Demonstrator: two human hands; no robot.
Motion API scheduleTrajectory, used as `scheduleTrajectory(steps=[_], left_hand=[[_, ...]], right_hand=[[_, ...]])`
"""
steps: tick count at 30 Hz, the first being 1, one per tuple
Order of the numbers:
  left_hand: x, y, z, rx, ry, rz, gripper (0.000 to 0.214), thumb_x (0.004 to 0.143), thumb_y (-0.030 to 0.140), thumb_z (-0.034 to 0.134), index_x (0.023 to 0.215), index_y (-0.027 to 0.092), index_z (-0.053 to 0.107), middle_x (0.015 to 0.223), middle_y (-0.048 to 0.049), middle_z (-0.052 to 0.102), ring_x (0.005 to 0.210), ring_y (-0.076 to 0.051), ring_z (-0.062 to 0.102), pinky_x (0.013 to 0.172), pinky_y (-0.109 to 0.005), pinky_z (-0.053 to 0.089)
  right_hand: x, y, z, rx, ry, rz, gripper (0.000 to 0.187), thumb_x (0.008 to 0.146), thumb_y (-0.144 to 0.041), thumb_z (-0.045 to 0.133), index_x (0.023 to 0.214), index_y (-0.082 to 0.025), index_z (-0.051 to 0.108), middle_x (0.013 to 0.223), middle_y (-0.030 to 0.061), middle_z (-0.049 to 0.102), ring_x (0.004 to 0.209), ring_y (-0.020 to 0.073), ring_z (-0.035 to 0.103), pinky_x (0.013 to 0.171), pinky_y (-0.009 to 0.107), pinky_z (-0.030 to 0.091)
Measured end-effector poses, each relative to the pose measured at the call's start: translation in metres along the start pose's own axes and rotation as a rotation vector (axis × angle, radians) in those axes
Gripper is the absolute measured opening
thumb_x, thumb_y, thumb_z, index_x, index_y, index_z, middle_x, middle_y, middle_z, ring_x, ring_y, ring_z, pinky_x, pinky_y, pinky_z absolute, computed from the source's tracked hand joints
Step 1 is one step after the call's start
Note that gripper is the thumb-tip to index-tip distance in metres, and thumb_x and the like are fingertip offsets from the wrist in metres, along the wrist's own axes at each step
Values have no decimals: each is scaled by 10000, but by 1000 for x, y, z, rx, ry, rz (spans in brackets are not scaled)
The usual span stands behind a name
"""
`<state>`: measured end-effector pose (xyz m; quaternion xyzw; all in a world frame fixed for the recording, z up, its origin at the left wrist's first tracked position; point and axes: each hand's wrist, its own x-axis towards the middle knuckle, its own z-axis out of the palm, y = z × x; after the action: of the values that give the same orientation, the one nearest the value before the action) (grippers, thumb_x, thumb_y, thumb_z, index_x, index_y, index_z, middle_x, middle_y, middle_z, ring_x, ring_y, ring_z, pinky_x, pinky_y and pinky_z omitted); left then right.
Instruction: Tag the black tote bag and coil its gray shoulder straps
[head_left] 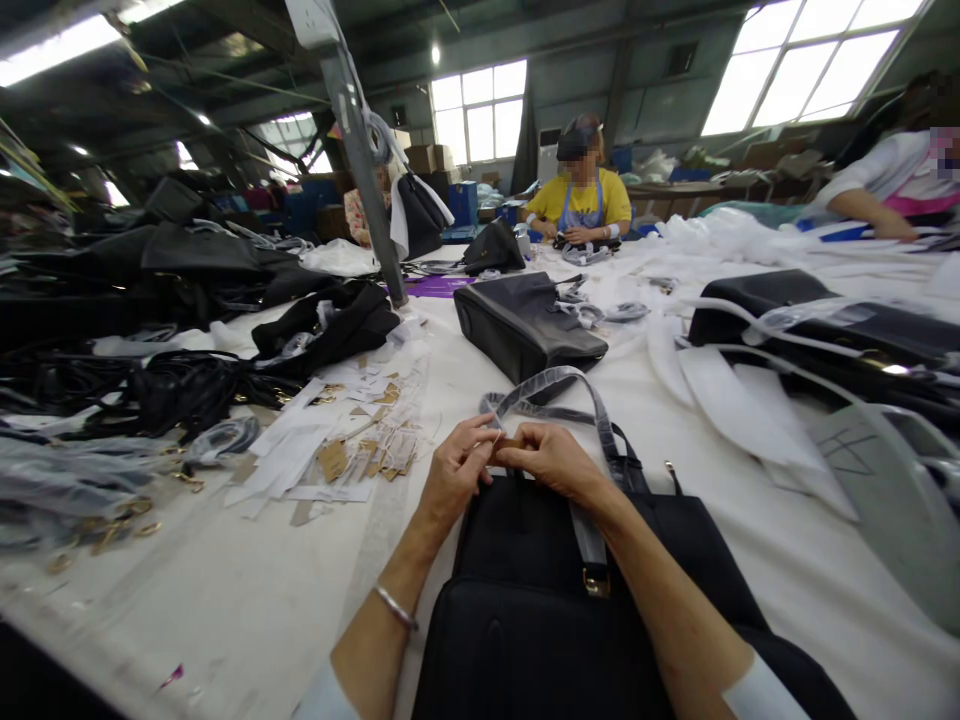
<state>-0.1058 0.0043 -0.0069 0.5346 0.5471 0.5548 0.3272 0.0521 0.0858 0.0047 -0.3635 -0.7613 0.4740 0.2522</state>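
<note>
A black bag (pixel 540 640) lies on the table right in front of me, its plastic-wrapped handle (pixel 600 400) arching up beyond my hands. At the bag's far end my right hand (pixel 551 460) is closed, thumb and fingers pinching a small brown tag (pixel 508 450). Close beside it, my left hand (pixel 461 465) is also closed, fingertips together near the tag and the base of the handle. Whatever sits between the left fingertips is too small to make out. A gold buckle (pixel 596 582) hangs on a wrapped strap under my right wrist.
Loose brown tags (pixel 334 460) and white paper strips (pixel 274 465) lie to the left, with wrapped straps (pixel 67 490) farther left. Another black bag (pixel 532 320) lies ahead, near a metal post (pixel 367 170). Co-workers sit across the table, one in a yellow shirt (pixel 615 195).
</note>
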Motion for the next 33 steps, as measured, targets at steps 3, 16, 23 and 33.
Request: scheduleTrajectory(steps=[3,16,23,33], left_hand=[[-6,1,0,182,-74,181,283,897,222,486,1073,250,705,1389,-77,513,627,-73,612,604,-236,544],[-3,4,-13,302,157,17,161,792,277,637,930,194,635,845,-10,656,814,-177,594,788,-302,462],[-3,1,-21,-45,-4,-101,204,791,354,636,771,163,567,704,30,577,686,-117,538,668,-229,420],[2,8,-25,-684,225,-191,219,742,270,640,801,209,438,813,-6,688,808,-175,666,724,-306,530]], right_hand=[[0,1,2,-58,35,-18,338,735,-429,662,567,-195,485,531,-62,398,516,92,350,476,234,230],[-2,-3,-1,174,-251,72,132,786,-328,589,799,-198,578,597,-46,556,501,102,444,471,220,308],[3,-5,-6,83,-1,-125,296,793,-408,664,1013,-210,673,892,15,626,728,143,540,651,264,412],[3,2,4,-62,-93,-228,54,745,-183,648,703,-200,677,808,6,603,734,143,527,706,271,415]])
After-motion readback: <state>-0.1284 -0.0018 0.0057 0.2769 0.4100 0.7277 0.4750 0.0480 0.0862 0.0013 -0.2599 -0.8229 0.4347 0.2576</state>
